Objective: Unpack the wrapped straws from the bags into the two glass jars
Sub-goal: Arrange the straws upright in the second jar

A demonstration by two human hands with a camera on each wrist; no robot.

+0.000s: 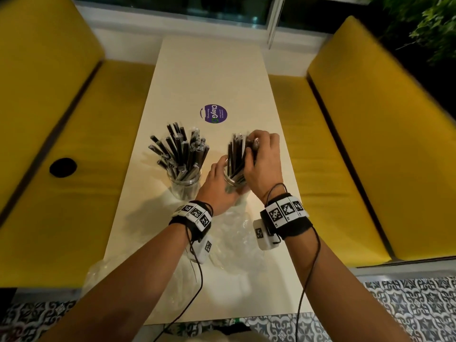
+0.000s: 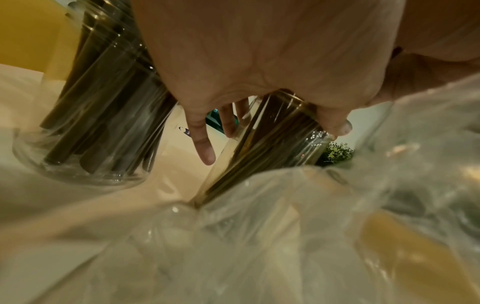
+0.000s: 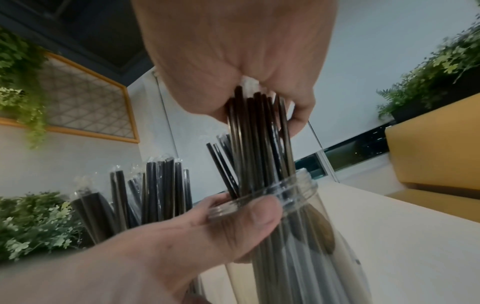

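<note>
Two glass jars stand on the cream table (image 1: pixel 212 77). The left jar (image 1: pixel 184 186) is packed with black wrapped straws (image 1: pixel 181 150) that fan out above its rim. My left hand (image 1: pixel 218 183) grips the right jar (image 1: pixel 233 182) near its mouth, thumb on the rim (image 3: pixel 249 207). My right hand (image 1: pixel 262 156) holds a bunch of black wrapped straws (image 1: pixel 237 156) by their upper ends, their lower ends down inside that jar (image 3: pixel 298 236). In the left wrist view my fingers (image 2: pixel 202 142) curl round the jar (image 2: pixel 262 148) of dark straws.
Crumpled clear plastic bags (image 1: pixel 237 240) lie on the table in front of the jars, under my wrists. A purple round sticker (image 1: pixel 213 113) sits mid-table. Yellow bench seats (image 1: pixel 49 144) flank the table, with a black hole (image 1: pixel 63 167) in the left one.
</note>
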